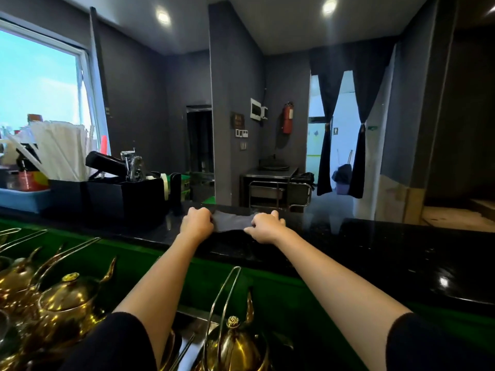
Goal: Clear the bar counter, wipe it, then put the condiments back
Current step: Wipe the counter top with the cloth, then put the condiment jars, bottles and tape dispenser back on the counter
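Observation:
A dark grey cloth (231,220) lies spread on the black glossy bar counter (375,253), near its far edge. My left hand (197,222) grips the cloth's left end with curled fingers. My right hand (265,224) pinches its right end. Both arms reach forward over the green ledge. To the left on the counter stand black organiser boxes (123,196) holding white straws (63,151), a black cylinder and a clear glass item (132,163). A blue tray (21,198) with bottles sits at the far left.
Gold teapots (64,298) with tall wire handles crowd the lower level in front of me, one (235,344) right under my arms. The counter stretches away to the right. Beyond it are a grey pillar, a steel table (270,172) and a curtained doorway.

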